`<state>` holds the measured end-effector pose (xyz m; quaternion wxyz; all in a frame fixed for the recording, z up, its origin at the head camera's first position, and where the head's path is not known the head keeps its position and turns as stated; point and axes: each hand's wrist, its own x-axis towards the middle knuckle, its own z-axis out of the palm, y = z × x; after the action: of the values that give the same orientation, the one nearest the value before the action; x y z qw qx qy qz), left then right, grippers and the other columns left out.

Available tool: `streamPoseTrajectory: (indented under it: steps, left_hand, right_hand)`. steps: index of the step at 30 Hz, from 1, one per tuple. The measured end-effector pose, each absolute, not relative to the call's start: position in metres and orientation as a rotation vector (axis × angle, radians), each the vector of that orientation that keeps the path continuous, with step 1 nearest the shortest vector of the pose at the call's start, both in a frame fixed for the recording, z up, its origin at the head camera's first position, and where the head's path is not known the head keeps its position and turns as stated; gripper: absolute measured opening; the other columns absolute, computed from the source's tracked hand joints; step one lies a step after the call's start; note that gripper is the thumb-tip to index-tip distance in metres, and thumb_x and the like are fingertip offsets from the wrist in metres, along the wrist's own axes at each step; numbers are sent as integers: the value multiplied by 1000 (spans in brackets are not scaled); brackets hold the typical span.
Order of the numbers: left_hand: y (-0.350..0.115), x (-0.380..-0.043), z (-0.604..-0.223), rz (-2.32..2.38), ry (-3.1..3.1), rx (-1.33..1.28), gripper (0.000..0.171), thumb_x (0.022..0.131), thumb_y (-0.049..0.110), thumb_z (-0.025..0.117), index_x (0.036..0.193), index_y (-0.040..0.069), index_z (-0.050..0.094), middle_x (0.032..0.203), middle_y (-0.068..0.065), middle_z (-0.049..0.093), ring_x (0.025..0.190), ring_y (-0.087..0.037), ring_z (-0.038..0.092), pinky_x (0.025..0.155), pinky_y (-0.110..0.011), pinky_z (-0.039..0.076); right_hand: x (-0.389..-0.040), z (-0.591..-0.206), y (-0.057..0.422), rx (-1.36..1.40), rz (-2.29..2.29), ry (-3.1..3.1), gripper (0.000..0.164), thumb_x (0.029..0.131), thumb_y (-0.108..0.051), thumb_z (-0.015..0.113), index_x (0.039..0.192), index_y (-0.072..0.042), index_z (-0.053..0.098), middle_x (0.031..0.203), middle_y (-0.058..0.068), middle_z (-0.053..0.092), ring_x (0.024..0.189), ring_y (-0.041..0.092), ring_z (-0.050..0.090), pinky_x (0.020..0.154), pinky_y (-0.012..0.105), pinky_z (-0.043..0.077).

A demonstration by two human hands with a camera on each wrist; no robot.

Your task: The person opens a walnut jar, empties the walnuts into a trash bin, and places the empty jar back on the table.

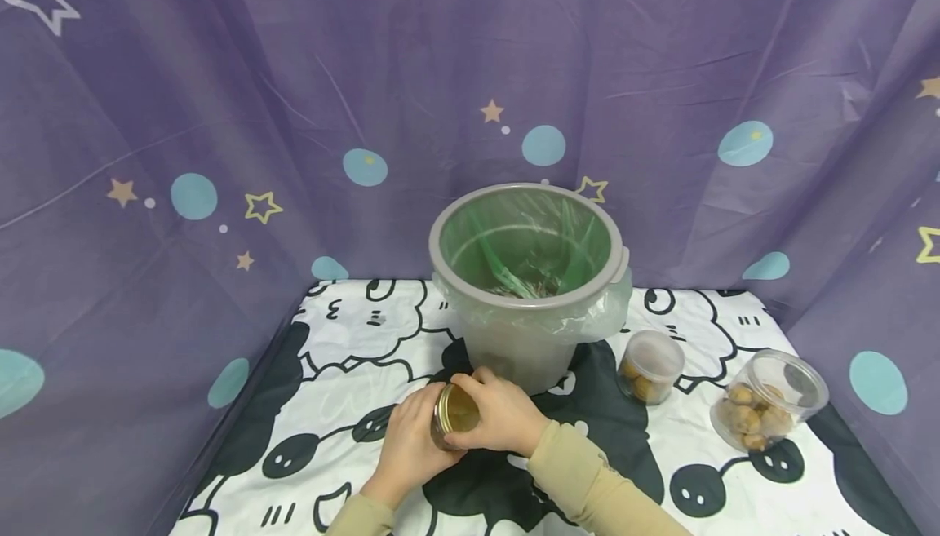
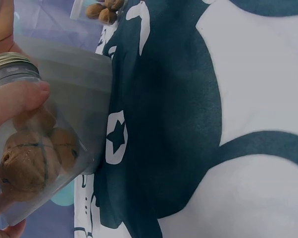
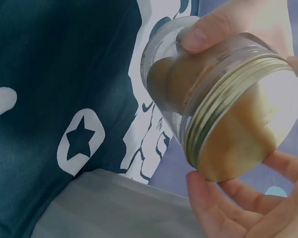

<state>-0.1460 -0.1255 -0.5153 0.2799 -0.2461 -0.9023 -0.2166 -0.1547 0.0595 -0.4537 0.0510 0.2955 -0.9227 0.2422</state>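
A clear jar (image 3: 176,84) with a gold screw lid (image 3: 238,124) is held between both hands in front of the bin. Inside it are brown walnuts (image 2: 27,163), some with dark lines across their shells. My left hand (image 1: 414,438) grips the jar's body, its thumb across the clear wall in the left wrist view. My right hand (image 1: 507,414) has its fingertips and thumb round the edge of the gold lid, which sits on the jar. The jar is tilted, with its lid toward my right hand.
A grey bin (image 1: 507,356) lined with a translucent green bag (image 1: 470,250) stands behind the hands. To its right are a small jar with a whitish lid (image 1: 656,350) and a wider clear jar (image 1: 789,381) holding several walnuts. A patterned cloth (image 1: 352,332) covers the table; purple curtains (image 1: 441,55) surround it.
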Motion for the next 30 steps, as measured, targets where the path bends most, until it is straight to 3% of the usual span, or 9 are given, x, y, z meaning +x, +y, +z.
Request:
streamPoseTrajectory:
  steps: [11,17,30]
  left_hand:
    - [-130,-146,-512,-705,-2530,-603,95,48,38,90,129,8,51,120,-9,61,111,-28,58,85,-48,50]
    - [-132,-146,-511,-729,-2555,-585,95,50,38,90,130,7,49,122,-10,60,112,-30,58,86,-50,50]
    - [-138,-149,-507,-782,-2520,-569,96,46,36,92,128,6,52,121,-10,61,109,-29,59,90,-46,50]
  right_hand:
    - [-158,-451,65,1066,746,-2737,77,62,-37,86,131,-26,53,119,5,47,101,20,50,74,37,53]
    - [-160,-454,71,1084,932,-2663,77,63,-31,86,132,-24,52,119,6,45,103,19,48,85,37,50]
    - [-157,-465,116,961,1107,-2719,71,62,-21,85,120,-12,45,117,6,40,95,17,49,79,31,51]
